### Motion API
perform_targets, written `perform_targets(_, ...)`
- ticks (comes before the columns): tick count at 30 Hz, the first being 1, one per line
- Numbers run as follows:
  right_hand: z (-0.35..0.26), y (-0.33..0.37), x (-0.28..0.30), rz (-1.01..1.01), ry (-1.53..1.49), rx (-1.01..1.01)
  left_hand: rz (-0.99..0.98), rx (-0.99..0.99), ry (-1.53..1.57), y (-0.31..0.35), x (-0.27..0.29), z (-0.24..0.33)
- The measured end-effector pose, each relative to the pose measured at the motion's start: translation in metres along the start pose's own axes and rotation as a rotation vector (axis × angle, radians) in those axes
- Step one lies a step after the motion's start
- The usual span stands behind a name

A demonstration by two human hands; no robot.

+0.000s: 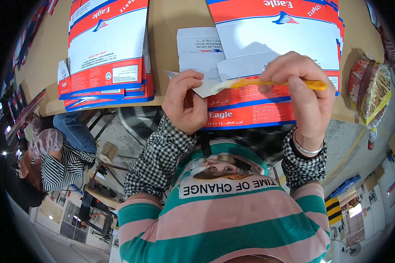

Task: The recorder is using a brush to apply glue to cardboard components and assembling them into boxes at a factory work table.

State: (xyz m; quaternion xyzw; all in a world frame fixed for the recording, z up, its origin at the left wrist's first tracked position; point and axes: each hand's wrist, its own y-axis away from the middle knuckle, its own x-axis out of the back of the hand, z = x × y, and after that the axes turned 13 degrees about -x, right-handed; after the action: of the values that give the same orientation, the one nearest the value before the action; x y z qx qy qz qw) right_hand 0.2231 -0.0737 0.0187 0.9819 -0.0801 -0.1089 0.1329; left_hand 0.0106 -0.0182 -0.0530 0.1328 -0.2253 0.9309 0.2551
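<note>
My left hand (185, 104) pinches the white flap (205, 90) of a flat red, white and blue carton blank (259, 113), folding that flap up off the table. In my right hand (306, 98) is a small brush (249, 82) with a yellow handle, held between thumb and fingers. Its pale bristle end touches the flap beside my left fingertips. More of the same flat cartons (276, 39) lie under and beyond my right hand, partly overlapped by the one being worked on. Whether there is glue on the bristles I cannot tell.
A stack of flat cartons (105, 52) stands on the left of the brown table (166, 19). At the right edge lies a clear plastic-wrapped bundle (369, 87). A seated person in a striped top (63, 164) is at the left, beside the table.
</note>
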Motion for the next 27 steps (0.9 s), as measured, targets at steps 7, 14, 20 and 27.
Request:
perform_targets(7,0.000,0.001,0.001,-0.024,0.031,-0.021,-0.013,0.022,0.015,0.000,0.000,0.002)
perform_targets(14,0.003,-0.001,-0.002,-0.058,0.108,-0.065,-0.001,0.055,0.054,0.002,0.001,0.002)
perform_targets(20,0.004,-0.003,-0.007,-0.002,0.024,-0.056,-0.016,-0.045,-0.010,0.002,0.002,-0.003)
perform_targets(27,0.011,-0.002,0.000,0.064,-0.080,-0.030,0.018,0.000,0.053,0.002,0.001,-0.002)
